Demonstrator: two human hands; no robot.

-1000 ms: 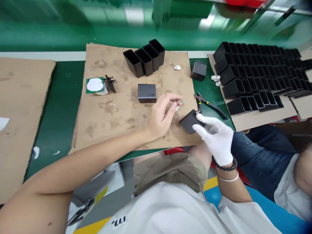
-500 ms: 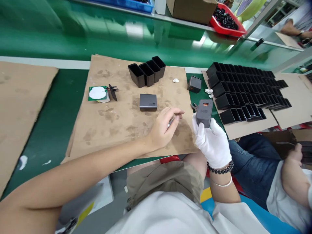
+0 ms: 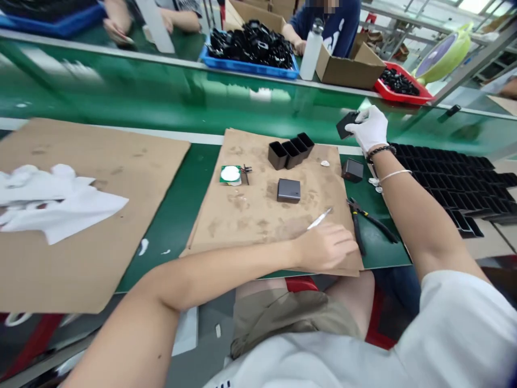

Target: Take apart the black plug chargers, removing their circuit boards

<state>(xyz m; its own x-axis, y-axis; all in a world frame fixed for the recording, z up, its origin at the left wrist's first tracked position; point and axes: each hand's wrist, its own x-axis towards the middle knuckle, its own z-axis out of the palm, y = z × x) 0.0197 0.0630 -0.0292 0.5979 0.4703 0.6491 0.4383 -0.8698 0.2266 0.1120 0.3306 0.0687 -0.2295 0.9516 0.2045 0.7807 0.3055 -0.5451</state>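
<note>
My left hand [image 3: 327, 247], bare, rests closed on the brown cardboard sheet [image 3: 258, 231]. From it sticks a slim pair of silver tweezers [image 3: 320, 217], tip pointing away. My right hand [image 3: 372, 128], in a white glove, is stretched out over the green belt. It grips a black charger [image 3: 346, 125] by one side. Below that hand another black charger [image 3: 353, 170] stands on the green table. A grey charger [image 3: 288, 191] lies on the cardboard. Behind it are several open black housings [image 3: 278, 156]. Further left lies a green circuit board [image 3: 230, 174] with a white pad, beside a black plug piece [image 3: 246, 173].
Black-handled pliers [image 3: 369, 220] lie right of the cardboard. Rows of black housings [image 3: 448, 167] fill the right side. White cloth gloves [image 3: 60, 196] lie on the left cardboard. Beyond the belt [image 3: 181, 102] stand a blue tray [image 3: 250, 67], a bottle [image 3: 312, 51] and co-workers.
My right hand has carried the charger from the table's near edge forward, out over the belt. My left hand has settled lower on the cardboard. The view has turned left and up.
</note>
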